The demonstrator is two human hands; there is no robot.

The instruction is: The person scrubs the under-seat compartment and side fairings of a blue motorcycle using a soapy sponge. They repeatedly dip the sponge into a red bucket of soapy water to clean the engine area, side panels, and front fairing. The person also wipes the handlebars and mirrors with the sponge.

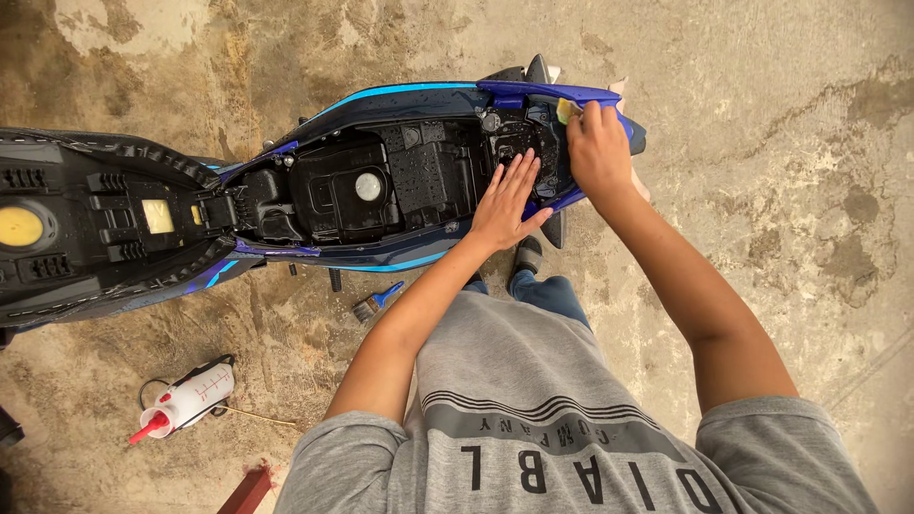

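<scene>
Two bare hands work at the rear of a blue and black scooter [381, 181] that stands on a stained, wet concrete floor [781, 190], seen from directly above. The scooter's seat [86, 224] is tipped open toward the left of the view, exposing the black storage well [400, 176] under it, beaded with water.

The left hand [507, 202] lies flat and open, fingers spread, palm pressed on the wet black plastic at the back end of the well, next to the blue side panel. The right hand [598, 148] is closed around a small yellow sponge [568, 109], of which only a corner shows, and presses it against the blue tail panel [552, 92] at the scooter's rear edge. The hands sit close together but do not touch.

On the floor beside the scooter lie a small brush [376, 302] with a blue handle and, farther left, a white squeeze bottle [188, 400] with a red nozzle, both well away from the hands.

To do this wiping well, the flat left hand probably serves best as a brace, keeping the body steady while the sponge moves in short, firm strokes along the panel's edge. Working the sponge into the seam where blue panel meets black plastic seems worthwhile, since grime likely gathers there.
</scene>
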